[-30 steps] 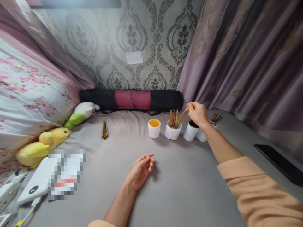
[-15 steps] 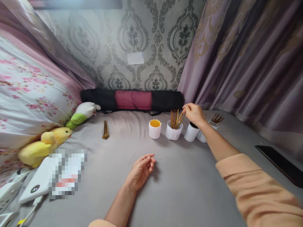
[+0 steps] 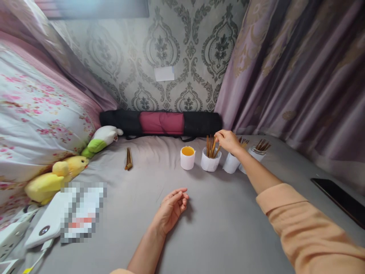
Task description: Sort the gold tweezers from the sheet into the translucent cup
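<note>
Four white cups stand in a row on the grey bed sheet (image 3: 216, 220). The left cup (image 3: 187, 158) has a yellow inside. The second cup (image 3: 210, 161) holds several brown sticks (image 3: 211, 146). My right hand (image 3: 227, 140) reaches over this cup, fingers pinched on the top of one stick. A third cup (image 3: 231, 163) sits partly behind my wrist, and a fourth cup (image 3: 253, 156) further right holds more sticks. My left hand (image 3: 172, 207) rests on the sheet, fingers loosely curled, holding nothing. A small bundle of sticks (image 3: 128, 159) lies loose to the left.
A black and maroon rolled bag (image 3: 161, 123) lies against the patterned wall. Plush toys (image 3: 54, 177) and a floral pillow (image 3: 34, 118) are at the left, a white power bank (image 3: 42, 228) lower left. A dark phone (image 3: 339, 198) lies at the right beneath purple curtains.
My right hand has moved left and down, from above the third cup to the second cup, lowering the stick it pinches in among the others. My left hand has stayed put.
</note>
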The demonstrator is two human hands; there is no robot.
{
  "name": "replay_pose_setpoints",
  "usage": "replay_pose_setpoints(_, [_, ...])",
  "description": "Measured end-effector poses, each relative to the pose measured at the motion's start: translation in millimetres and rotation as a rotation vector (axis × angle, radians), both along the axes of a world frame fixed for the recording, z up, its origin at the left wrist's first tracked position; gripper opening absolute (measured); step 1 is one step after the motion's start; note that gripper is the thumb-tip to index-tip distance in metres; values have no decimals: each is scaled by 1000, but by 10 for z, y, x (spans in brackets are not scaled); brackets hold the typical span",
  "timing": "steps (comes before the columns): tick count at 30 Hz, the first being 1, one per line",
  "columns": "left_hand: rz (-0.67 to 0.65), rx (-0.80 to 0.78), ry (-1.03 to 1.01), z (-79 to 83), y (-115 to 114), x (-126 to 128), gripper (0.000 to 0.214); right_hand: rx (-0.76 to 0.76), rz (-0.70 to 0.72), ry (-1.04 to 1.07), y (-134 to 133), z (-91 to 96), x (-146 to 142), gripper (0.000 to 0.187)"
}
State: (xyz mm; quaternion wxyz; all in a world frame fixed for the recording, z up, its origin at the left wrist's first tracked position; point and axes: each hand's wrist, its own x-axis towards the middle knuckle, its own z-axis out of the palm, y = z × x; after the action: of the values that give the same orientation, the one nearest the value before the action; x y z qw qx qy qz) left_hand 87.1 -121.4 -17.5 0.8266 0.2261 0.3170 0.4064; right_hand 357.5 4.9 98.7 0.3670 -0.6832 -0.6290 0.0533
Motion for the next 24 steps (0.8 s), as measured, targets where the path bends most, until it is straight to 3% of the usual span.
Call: replay_pose_setpoints(24, [-7, -2, -10, 3, 4, -7, 23, -31, 3, 13, 104, -92, -40, 27])
